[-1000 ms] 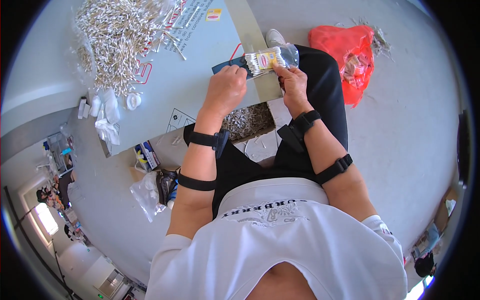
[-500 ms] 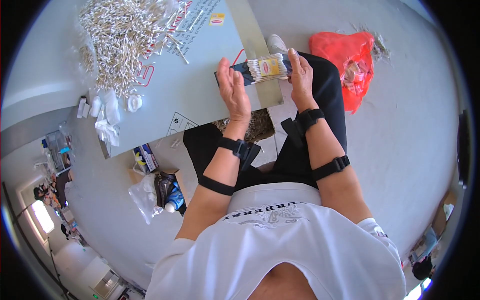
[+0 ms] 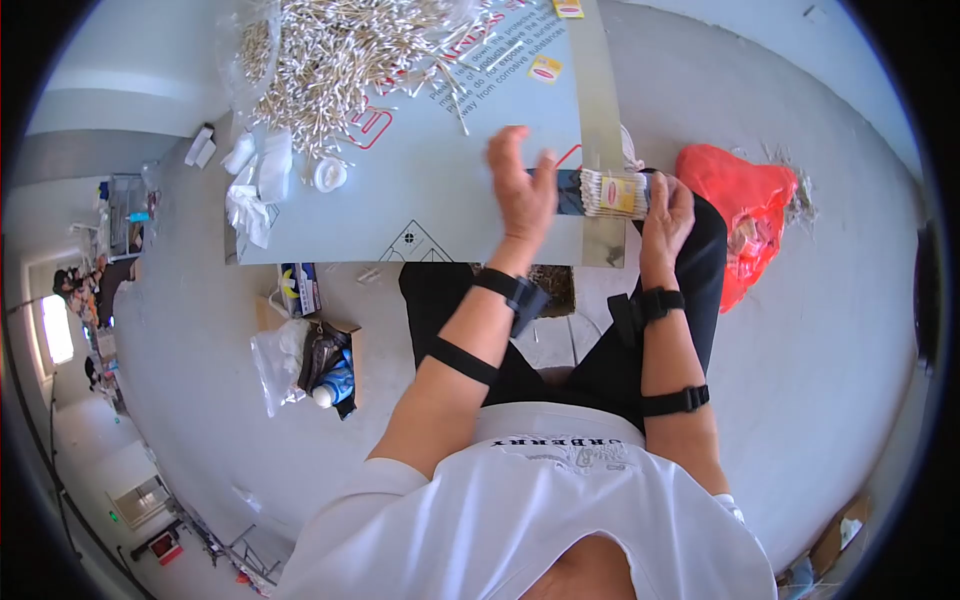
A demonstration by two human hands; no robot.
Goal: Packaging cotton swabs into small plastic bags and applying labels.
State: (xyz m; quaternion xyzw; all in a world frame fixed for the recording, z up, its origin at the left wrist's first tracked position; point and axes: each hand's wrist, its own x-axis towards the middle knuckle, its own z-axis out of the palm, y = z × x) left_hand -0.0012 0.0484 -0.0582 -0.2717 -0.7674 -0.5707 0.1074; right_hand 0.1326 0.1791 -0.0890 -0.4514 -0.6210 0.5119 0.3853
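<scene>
A flat row of cotton swabs (image 3: pixel 592 190) with a yellow label card (image 3: pixel 619 194) on it lies across a dark strip (image 3: pixel 569 192), over the right edge of the table. My right hand (image 3: pixel 667 222) grips the right end of this bundle, its fingers closed there. At the strip's left end is my left hand (image 3: pixel 524 195), thumb and fingers apart; whether it touches the strip I cannot tell. A large heap of loose cotton swabs (image 3: pixel 335 75) covers the table's far left, partly on clear plastic.
On the grey table (image 3: pixel 470 215) lie two more yellow labels (image 3: pixel 545 69), a white roll (image 3: pixel 330 174) and crumpled white plastic (image 3: pixel 247 212). A red bag (image 3: pixel 730 175) rests on the floor at right. An open carton (image 3: pixel 335 365) with bottles stands at lower left; another box sits under the table.
The view has shifted, so the table sits farther right. My left hand's fingers have spread away from the strip, while my right hand keeps hold of the bundle's right end.
</scene>
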